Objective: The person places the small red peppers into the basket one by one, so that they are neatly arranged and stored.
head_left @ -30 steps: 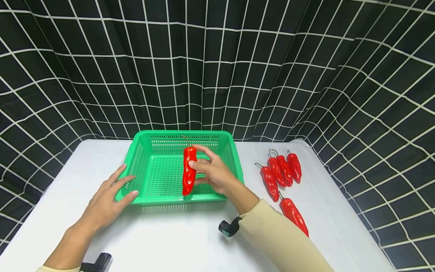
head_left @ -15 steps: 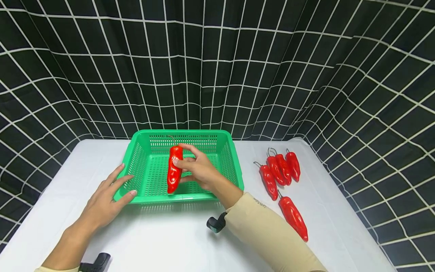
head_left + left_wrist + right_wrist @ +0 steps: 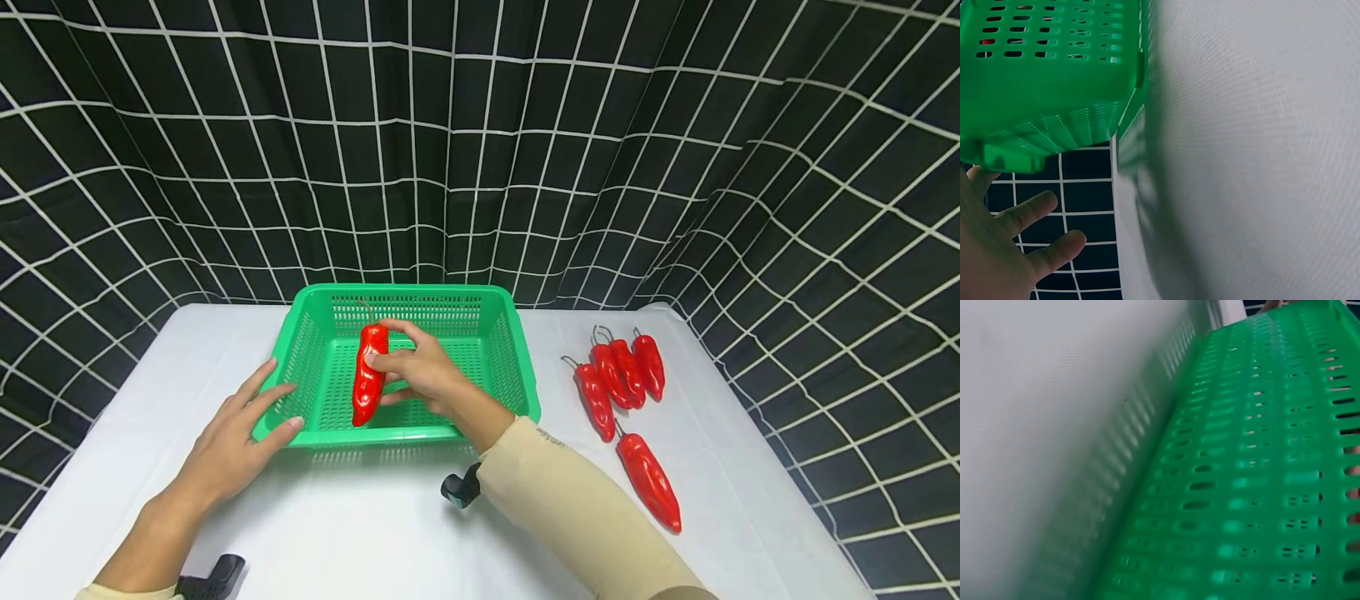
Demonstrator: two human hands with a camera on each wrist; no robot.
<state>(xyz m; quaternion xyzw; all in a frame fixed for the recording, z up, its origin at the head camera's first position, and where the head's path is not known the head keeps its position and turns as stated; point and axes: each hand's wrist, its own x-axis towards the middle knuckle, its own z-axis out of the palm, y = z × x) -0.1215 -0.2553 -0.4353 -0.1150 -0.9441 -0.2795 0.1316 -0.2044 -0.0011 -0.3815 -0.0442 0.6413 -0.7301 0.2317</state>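
Note:
In the head view my right hand (image 3: 416, 367) pinches a long red pepper (image 3: 368, 379) between thumb and fingers. The pepper stands roughly lengthwise, stem away from me, over the left half of a green plastic basket (image 3: 450, 434). My left hand (image 3: 232, 442) lies at the basket's front left corner, thumb and fingers spread along the rim. The left wrist view shows that hand (image 3: 1010, 237) with fingers apart beside the basket wall (image 3: 1054, 81). Only the perforated basket side (image 3: 1254, 456) fills the right wrist view; the right hand is out of that frame.
Right of the basket, several red peppers (image 3: 595, 402) lie on the white tabletop (image 3: 360, 525). One pepper (image 3: 649, 482) lies nearer to me than the others. A black curtain with a white grid (image 3: 480, 150) surrounds the table at the back and sides.
My right hand has carried the pepper leftward across the basket, from its middle to its left half. The left hand and the peppers on the table stay where they were.

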